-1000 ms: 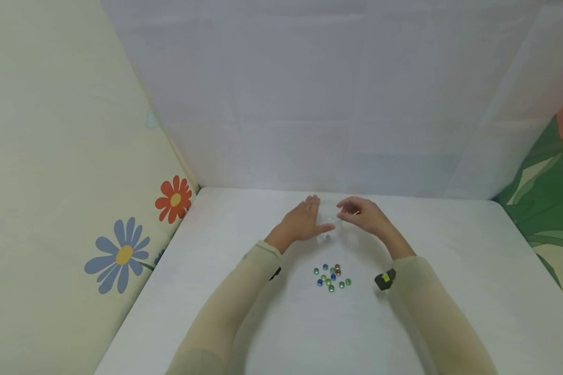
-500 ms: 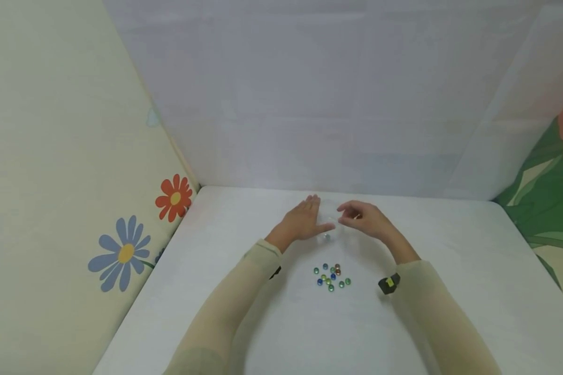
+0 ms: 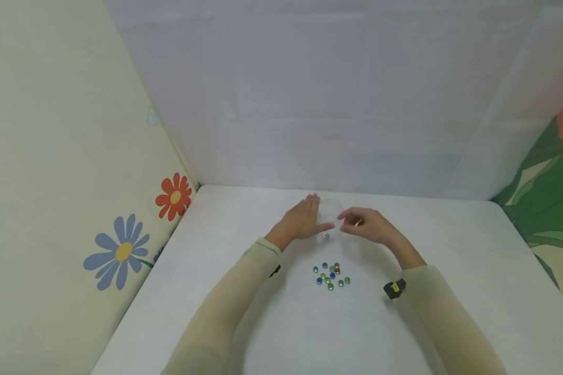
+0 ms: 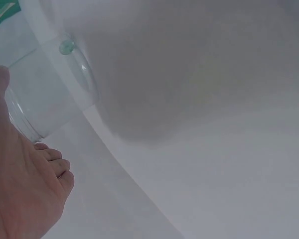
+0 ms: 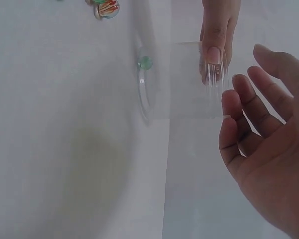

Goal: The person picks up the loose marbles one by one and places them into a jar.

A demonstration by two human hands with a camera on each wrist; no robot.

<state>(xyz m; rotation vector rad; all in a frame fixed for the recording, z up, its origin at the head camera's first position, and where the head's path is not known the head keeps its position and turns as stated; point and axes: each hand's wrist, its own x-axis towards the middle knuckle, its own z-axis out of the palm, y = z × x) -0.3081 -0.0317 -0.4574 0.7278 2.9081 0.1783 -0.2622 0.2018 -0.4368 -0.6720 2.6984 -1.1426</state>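
Observation:
A clear glass jar [image 5: 187,82] stands upright on the table, a green marble [image 5: 145,62] at its bottom. My left hand [image 3: 302,219] holds the jar near the mouth, thumb on the near side and fingers at the far side. In the left wrist view the same hand [image 4: 25,184] reaches across the ridged rim. My right hand [image 3: 368,225] is just right of the mouth, fingers loosely bent; in the right wrist view nothing shows between its fingers [image 5: 232,130]. Nearer the person lies a loose group of coloured glass marbles [image 3: 330,286], green, blue, yellow-green and orange.
The white table [image 3: 206,291] ends at a white backdrop [image 3: 281,104] just behind the jar. A flowered cloth wall [image 3: 51,156] runs along the left, and a green leafy pattern [image 3: 544,208] borders the right. A dark wrist camera [image 3: 394,288] hangs under the right sleeve.
My right hand has drawn back slightly from the jar's mouth, toward the right and the person. My left hand, the jar and the marbles keep their places.

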